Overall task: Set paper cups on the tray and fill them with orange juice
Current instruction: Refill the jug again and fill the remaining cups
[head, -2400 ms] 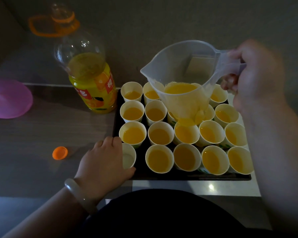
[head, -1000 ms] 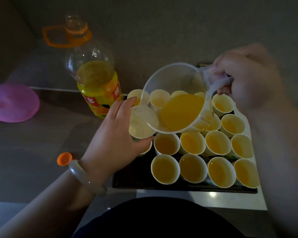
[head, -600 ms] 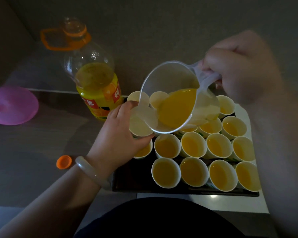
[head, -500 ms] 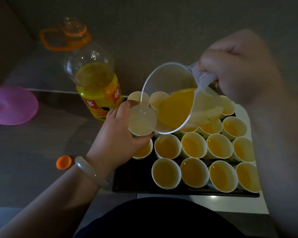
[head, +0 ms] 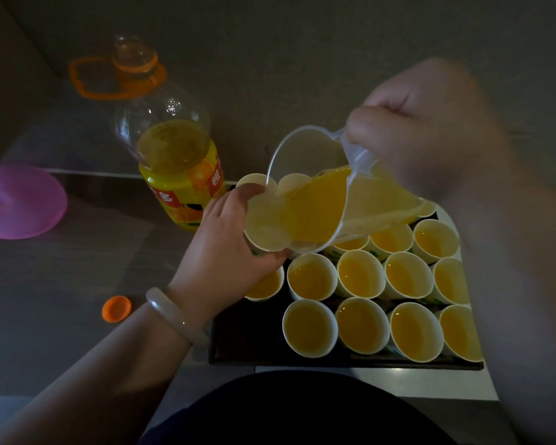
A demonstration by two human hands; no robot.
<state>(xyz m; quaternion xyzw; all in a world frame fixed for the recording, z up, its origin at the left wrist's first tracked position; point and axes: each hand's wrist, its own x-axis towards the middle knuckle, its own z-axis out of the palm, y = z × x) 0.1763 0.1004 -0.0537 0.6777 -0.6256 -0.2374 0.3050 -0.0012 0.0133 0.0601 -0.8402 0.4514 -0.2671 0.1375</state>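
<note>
Left grip (head: 225,261) wrapped the paper cup (head: 262,224) at nine o'clock of the jug (head: 302,149) to catch juice (head: 315,213); right grip (head: 430,133) held that jug tipped.

Dim, low-lit interior. A dark grey-brown surface (head: 52,284) with faint wood grain fills the left and centre. A thin pale strip (head: 87,172) runs along its far edge. Behind rises a plain grey wall (head: 302,43) — unmarked, darker toward the left corner. At lower right lies a glossy white panel (head: 430,383) — the brightest area in view
</note>
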